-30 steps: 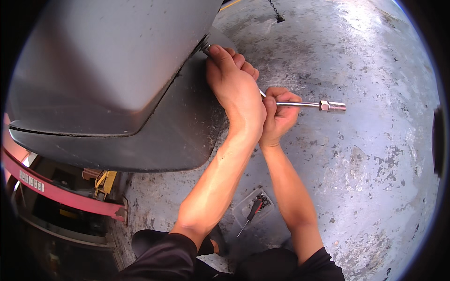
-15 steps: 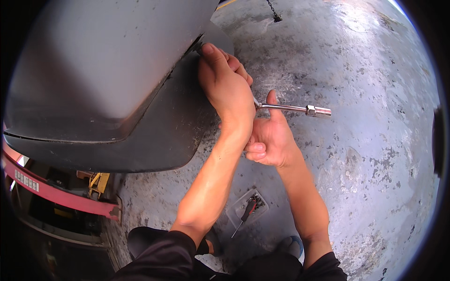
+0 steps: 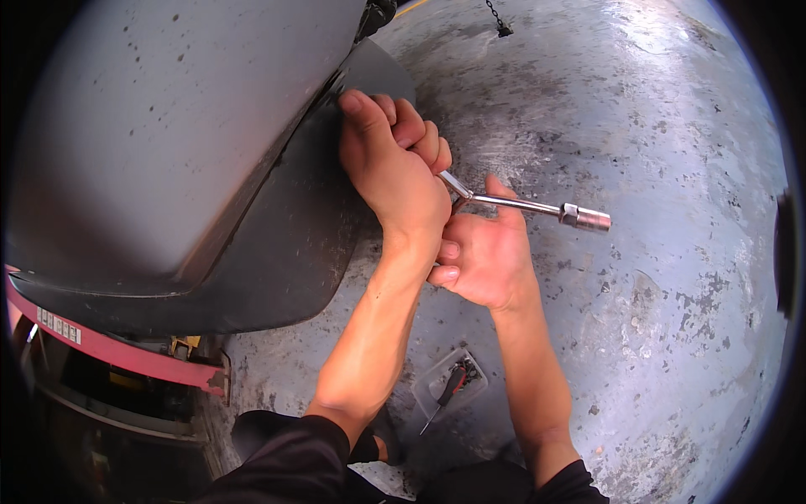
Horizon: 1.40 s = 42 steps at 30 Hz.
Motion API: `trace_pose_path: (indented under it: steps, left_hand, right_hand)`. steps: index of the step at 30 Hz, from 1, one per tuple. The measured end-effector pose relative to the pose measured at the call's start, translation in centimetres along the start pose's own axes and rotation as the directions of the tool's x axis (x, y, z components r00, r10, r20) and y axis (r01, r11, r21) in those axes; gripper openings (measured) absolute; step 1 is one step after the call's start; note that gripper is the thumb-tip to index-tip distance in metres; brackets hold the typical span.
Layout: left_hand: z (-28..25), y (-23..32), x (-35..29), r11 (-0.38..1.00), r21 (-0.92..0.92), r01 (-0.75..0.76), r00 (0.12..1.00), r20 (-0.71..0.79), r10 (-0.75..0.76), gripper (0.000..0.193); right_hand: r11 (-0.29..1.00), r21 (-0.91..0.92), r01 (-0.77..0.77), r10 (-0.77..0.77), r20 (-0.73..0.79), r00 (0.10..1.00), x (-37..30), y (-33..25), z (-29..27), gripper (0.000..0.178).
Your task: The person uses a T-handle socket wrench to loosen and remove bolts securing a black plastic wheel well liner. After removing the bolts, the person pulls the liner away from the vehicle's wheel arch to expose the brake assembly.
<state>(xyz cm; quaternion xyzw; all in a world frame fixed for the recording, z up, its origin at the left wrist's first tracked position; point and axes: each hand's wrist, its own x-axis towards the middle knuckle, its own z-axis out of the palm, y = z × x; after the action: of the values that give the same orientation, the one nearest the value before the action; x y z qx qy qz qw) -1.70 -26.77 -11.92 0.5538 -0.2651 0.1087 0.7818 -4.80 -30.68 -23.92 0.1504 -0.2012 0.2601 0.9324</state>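
Note:
A chrome three-way socket wrench is between my hands, with one arm pointing right to a thick socket end. My left hand is closed around the arm that runs up and to the left, close against the dark grey bumper of a vehicle. Just below and to the right, my right hand has its fingers curled under the wrench's hub, thumb raised behind the right-pointing arm. The wrench's third arm is mostly hidden between the hands. Whatever the left fingers cover at the panel seam cannot be seen.
On the floor below my hands lies a clear plastic tray with a red and black screwdriver and small dark parts. A red lift arm stands at lower left. A chain hangs at the top. The grey floor is worn.
The wrench's socket end has swung slightly down and right. My left hand has shifted a little left, and the right hand has turned, its knuckles now more toward me. The view has moved slightly.

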Motion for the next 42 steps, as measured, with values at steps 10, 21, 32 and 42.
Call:
trace_pose_path:
  steps: [10,21,32,42]
  left_hand:
    - [-0.6,0.2,-0.7,0.998,0.005,0.063,0.981,0.185,-0.063,0.028]
    - [1.1,0.7,-1.3,0.993,-0.027,0.116,0.990,-0.072,-0.117,0.034]
    - [0.2,0.8,-0.9,0.982,-0.094,0.166,0.986,-0.013,-0.167,0.046]
    - [0.3,0.8,-2.8,0.974,-0.009,0.225,0.974,0.006,-0.225,0.031]
  right_hand:
    - [0.094,-0.629,0.772,-0.634,0.560,0.533,2.0,-1.9,-0.5,0.058]
    - [-0.506,-0.780,0.369,-0.723,0.616,0.312,0.8,0.5,-0.6,0.020]
    - [0.956,-0.247,0.158,-0.184,-0.086,0.979,-0.7,2.1,0.6,0.057]
    - [0.466,-0.433,0.771,-0.645,0.431,0.631,1.4,0.2,0.2,0.043]
